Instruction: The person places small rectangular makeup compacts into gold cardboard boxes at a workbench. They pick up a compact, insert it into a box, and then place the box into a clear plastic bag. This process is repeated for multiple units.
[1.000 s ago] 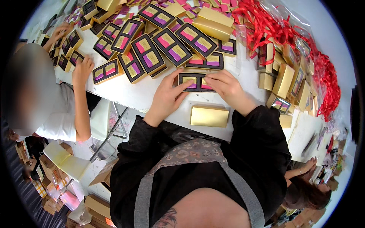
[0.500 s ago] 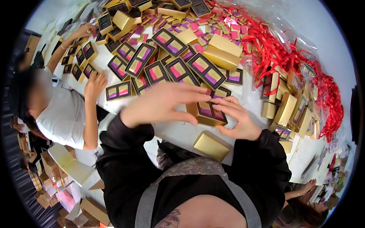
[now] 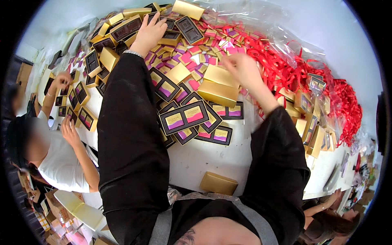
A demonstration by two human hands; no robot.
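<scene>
My left hand (image 3: 150,34) stretches to the back of the table, fingers apart over a gold box with a dark two-compartment tray (image 3: 153,18). Nothing shows as lifted in it. Over the right side of a heap of small wrapped squares (image 3: 179,51) in gold, pink and purple is my right hand (image 3: 245,69). Its fingers are curled together, and what they hold, if anything, is hidden. Just left of it lies a long gold box (image 3: 218,92). Between my forearms, filled two-square boxes (image 3: 183,117) overlap in a pile. A closed gold box (image 3: 218,183) sits at the near table edge.
Red ribbons (image 3: 277,53) lie tangled at the right under clear plastic, beside more gold boxes (image 3: 312,126). Boxes with empty trays (image 3: 126,28) are heaped at the back left. A co-worker (image 3: 61,151) at the left handles filled boxes (image 3: 81,94).
Both hands have left the filled box they were at near the front and moved to the back. My left hand went far left, my right hand up to the heap. The view has shifted.
</scene>
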